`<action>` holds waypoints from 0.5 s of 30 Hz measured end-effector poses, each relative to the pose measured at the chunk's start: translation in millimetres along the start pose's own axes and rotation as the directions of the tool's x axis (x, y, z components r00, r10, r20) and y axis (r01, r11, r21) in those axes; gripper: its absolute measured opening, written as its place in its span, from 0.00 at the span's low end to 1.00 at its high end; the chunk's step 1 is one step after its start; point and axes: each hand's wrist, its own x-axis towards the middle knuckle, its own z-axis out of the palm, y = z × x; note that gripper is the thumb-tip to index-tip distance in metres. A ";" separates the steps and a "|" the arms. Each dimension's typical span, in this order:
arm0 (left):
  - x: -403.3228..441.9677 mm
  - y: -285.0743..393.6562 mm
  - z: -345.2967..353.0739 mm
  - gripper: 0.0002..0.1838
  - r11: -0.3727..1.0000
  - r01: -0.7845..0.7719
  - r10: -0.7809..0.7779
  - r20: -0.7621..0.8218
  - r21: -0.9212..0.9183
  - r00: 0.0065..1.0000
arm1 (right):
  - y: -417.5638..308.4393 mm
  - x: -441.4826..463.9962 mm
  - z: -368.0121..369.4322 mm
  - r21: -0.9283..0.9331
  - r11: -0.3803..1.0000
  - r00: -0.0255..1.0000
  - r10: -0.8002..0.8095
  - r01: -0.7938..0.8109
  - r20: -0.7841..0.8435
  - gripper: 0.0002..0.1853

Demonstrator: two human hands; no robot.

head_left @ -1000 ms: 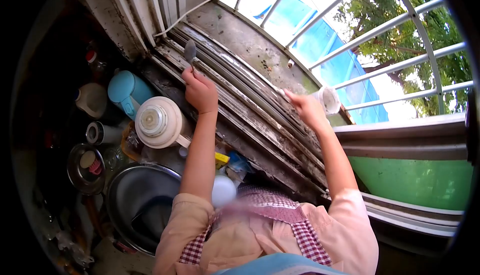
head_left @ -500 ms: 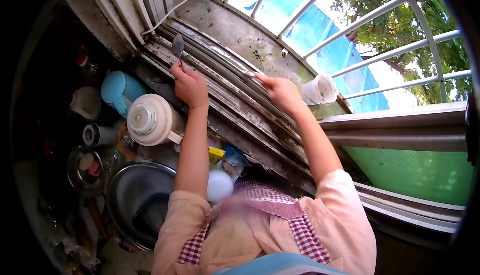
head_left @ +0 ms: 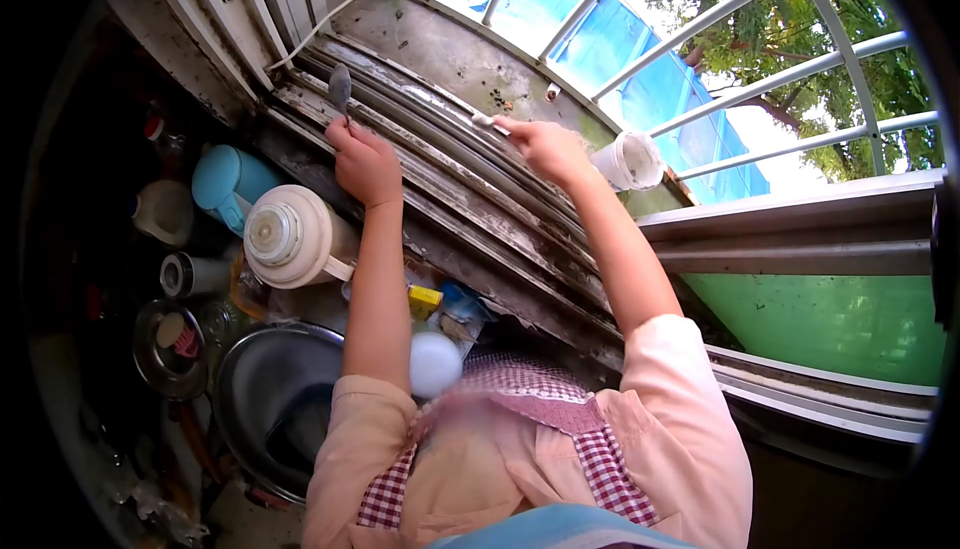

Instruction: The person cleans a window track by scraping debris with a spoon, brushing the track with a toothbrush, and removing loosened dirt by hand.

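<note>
My left hand is closed around the handle of a metal spoon, whose bowl points away over the window track. My right hand grips a slim tool with a whitish tip; its exact kind is too small to tell. That tip is at the dirty sliding-window track, near its outer edge; I cannot tell whether it touches. Just right of my right hand, a white plastic tub with a whitish inside lies tilted on the stained sill.
White metal bars close off the outer side. To the left stand a cream thermos, a light-blue jug and a large metal basin. A small yellow box lies near a white round object. Green-tinted glass is at right.
The view has shifted slightly. My right hand has tilted, and the tool's whitish tip now shows more clearly. My left hand still holds the spoon in much the same place.
</note>
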 end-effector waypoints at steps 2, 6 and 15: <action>0.8 2.1 -3.1 0.10 0.999 0.052 -0.052 0.059 0.001 0.997 | 0.9 -0.3 8.4 -0.028 0.998 0.998 0.050 -0.049 0.025 0.21; -0.4 2.5 -1.3 0.09 0.996 0.083 -0.081 0.062 -0.021 0.995 | 47.5 -79.6 3.0 -0.073 0.974 0.977 0.215 -0.214 0.012 0.21; 0.9 2.5 -3.4 0.10 0.996 0.075 -0.079 0.090 0.049 0.993 | 7.6 -28.3 22.7 0.050 0.996 0.995 0.083 -0.080 -0.057 0.19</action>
